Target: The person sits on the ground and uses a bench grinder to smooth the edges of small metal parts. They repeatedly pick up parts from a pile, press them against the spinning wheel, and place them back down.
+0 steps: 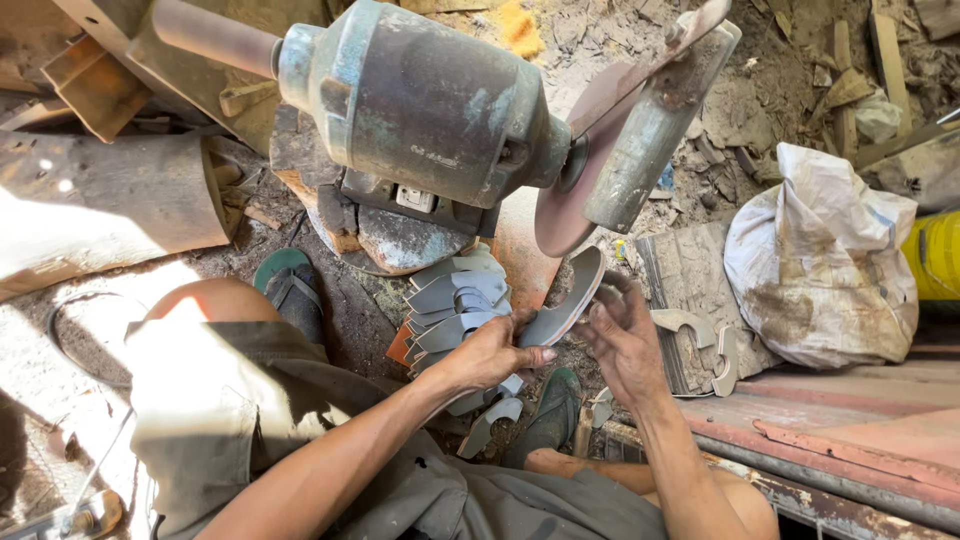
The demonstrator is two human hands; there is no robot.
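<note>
Holding a curved metal blade (565,300) with left hand (490,352) and right hand (625,340), both closed on it, near the grinder wheel (590,160), edge tilted toward it.

Curved grey metal blade blank (566,300), dusty, tilted up toward grinder disc, held at both ends

The grinding wheel (580,180) crowds above, stacked blades (450,300) left; rightward lies open.

Sunlit dirt floor (40,360) strewn with wood scraps (850,90).
</note>
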